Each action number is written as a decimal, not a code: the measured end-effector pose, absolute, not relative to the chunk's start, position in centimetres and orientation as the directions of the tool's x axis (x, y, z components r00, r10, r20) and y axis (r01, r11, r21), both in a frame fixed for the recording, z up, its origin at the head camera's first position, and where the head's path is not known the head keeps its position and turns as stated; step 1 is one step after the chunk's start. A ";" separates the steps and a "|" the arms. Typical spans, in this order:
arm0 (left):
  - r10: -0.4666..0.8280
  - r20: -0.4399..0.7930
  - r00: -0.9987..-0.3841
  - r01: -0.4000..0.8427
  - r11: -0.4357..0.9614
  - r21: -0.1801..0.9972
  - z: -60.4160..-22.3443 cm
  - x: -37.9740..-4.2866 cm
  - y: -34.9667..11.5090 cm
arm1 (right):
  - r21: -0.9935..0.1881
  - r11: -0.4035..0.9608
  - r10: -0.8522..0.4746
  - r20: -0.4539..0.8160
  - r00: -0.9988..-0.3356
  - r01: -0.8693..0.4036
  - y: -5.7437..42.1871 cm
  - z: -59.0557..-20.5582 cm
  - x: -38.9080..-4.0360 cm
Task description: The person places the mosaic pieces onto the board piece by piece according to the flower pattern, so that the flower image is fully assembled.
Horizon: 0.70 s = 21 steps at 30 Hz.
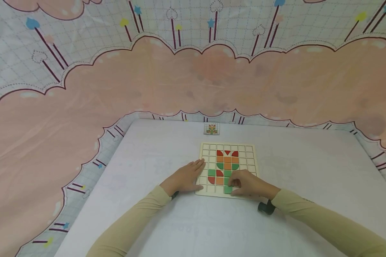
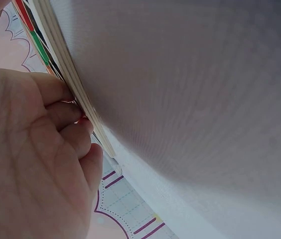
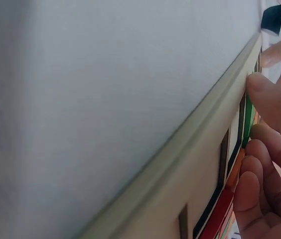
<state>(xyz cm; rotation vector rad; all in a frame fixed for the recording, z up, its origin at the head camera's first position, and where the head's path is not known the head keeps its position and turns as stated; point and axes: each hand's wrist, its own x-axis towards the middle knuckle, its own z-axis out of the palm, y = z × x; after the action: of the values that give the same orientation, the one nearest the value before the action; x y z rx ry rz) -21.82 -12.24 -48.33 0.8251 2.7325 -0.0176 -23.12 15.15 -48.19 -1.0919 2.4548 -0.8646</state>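
A pale square grid board (image 1: 250, 150) lies on the white table, with red, orange and green tiles set in its middle columns. My left hand (image 1: 184, 176) rests along the board's left side, fingertips on its edge, as the board's rim (image 2: 61, 47) in the left wrist view shows. At the lower middle of the board, my right hand (image 1: 250, 184) has its thumb and index finger at a green square tile (image 1: 227, 190). In the right wrist view the thumb (image 3: 260, 83) and index fingertip are at either end of a green tile (image 3: 248, 117); the other fingers curl in.
Behind the board lies a small card (image 1: 211, 129) with a similar coloured tile pattern. A patterned cloth (image 1: 193, 82) stands up behind and around the white table (image 1: 148, 157). A black wrist device (image 1: 266, 207) hangs under the right wrist.
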 end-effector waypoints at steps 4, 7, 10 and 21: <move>0.538 -0.276 -0.796 0.541 0.838 0.074 -48.3 -21.8 -12.2 | -0.628 0.540 -0.743 -0.043 -0.668 -0.560 15.0 -48.4 -23.1; 0.537 -0.280 -0.796 0.539 0.839 0.077 -48.3 -21.8 -12.2 | -0.628 0.557 -0.732 -0.063 -0.678 -0.543 15.0 -48.3 -23.1; 0.537 -0.282 -0.795 0.538 0.839 0.078 -48.4 -21.7 -12.2 | -0.639 0.558 -0.729 -0.071 -0.681 -0.530 15.1 -48.2 -23.0; 0.545 -0.273 -0.793 0.550 0.833 0.063 -48.4 -21.9 -12.2 | -0.686 0.520 -0.718 -0.027 -0.696 -0.510 15.1 -48.3 -22.6</move>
<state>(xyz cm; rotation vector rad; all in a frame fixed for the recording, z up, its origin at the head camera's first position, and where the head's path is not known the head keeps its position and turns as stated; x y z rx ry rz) -21.87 -12.21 -48.45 0.8347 2.7335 -0.0286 -22.57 15.09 -48.30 -1.0247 2.4572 -0.9595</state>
